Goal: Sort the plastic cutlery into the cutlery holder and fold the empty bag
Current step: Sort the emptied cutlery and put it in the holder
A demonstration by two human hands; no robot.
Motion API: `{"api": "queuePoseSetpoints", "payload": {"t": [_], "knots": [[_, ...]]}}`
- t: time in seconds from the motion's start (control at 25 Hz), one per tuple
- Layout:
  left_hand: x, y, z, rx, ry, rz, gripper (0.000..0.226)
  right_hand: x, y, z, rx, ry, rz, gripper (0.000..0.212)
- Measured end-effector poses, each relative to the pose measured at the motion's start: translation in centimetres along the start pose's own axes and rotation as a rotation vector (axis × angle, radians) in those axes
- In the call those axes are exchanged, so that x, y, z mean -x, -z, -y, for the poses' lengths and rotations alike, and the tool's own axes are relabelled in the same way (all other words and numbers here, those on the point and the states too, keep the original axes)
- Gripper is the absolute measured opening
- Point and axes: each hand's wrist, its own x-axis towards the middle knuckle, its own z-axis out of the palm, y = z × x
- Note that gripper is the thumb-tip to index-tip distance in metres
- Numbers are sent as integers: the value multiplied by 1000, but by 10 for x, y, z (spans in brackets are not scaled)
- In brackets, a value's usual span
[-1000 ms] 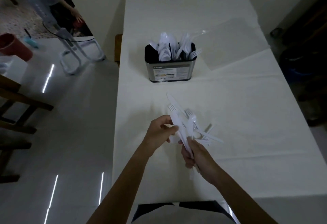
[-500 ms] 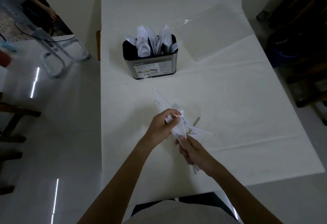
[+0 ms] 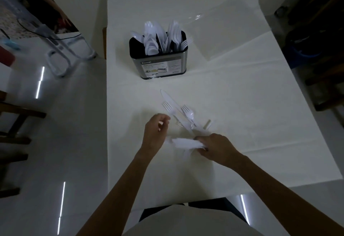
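Head view: loose forks and knife (image 3: 176,111) are laid on the worktop (image 3: 242,105), near the half-filled holder (image 3: 159,62). A blurred white bunch (image 3: 186,143) is gripped by the right hand (image 3: 214,146); left hand (image 3: 155,133) curled, contents unclear. Pieces are best separated by type before insertion.

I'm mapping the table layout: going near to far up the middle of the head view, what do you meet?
Right hand gripping a blurred white bundle → loose knife and forks on the tablecloth → cutlery holder filled with white cutlery → clear plastic bag lying flat, further right.
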Motion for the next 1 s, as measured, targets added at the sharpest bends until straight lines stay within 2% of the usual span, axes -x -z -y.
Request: {"api": "queuePoseSetpoints", "payload": {"t": [0.16,0.24,0.36,0.48,0.6,0.68,0.72,0.76,0.84,0.88,1.0], "knots": [[22,2,43,-206,-14,147,18,-7,-5,0,210,122,43,36],[23,-3,50,-344,-84,203,30,-6,-7,-6,194,146,19,32],[20,-6,45,-411,-44,165,27,3,-16,-8,86,219,-35,27],[13,-5,47,-542,-170,217,38,8,-9,-1,-168,70,-29,25],[0,1,43,-560,-197,200,29,8,13,5,-571,-52,-80,11],[-12,8,33,-489,-163,202,30,9,34,11,-807,-96,-106,26],[-18,12,27,-440,-141,207,34,8,40,10,-873,-135,-137,32],[-26,15,23,-381,-109,208,38,7,47,12,-940,-186,-181,28],[-43,17,13,-275,-37,157,42,3,54,8,-1049,-310,-276,7],[-52,15,6,-251,-3,118,39,1,54,4,-1074,-358,-314,5],[-84,4,-10,-293,105,-2,27,-4,52,-5,-1094,-448,-347,17]]}}
